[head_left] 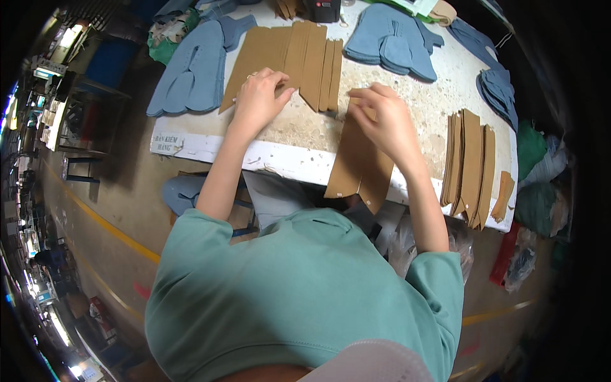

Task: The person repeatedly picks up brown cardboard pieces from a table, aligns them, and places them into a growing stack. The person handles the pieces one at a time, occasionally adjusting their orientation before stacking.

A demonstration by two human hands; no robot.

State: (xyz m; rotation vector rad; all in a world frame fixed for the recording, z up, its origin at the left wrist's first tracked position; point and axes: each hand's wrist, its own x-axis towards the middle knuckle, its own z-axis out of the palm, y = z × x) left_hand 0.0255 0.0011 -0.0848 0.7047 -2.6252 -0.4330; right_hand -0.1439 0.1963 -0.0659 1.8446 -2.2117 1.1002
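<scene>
A brown, leather-like cut piece point(361, 149) with a notched lower end lies over the near edge of the table, its lower part overhanging. At its upper end is my right hand point(385, 121), fingers bent and closed on the piece; the exact grip is partly hidden. To the left, my left hand point(259, 100) hovers at the near edge of a row of overlapping brown pieces point(299, 54). Its thumb and fingers are curved but apart, with nothing visible between them.
Stacks of blue glove-shaped pieces stand at left point(191, 70) and far centre point(389, 41). More brown strips point(471, 159) are piled at the right edge of the white worn table point(286, 153). Smaller blue pieces point(496, 92) lie at far right; bags point(534, 143) sit beside the table.
</scene>
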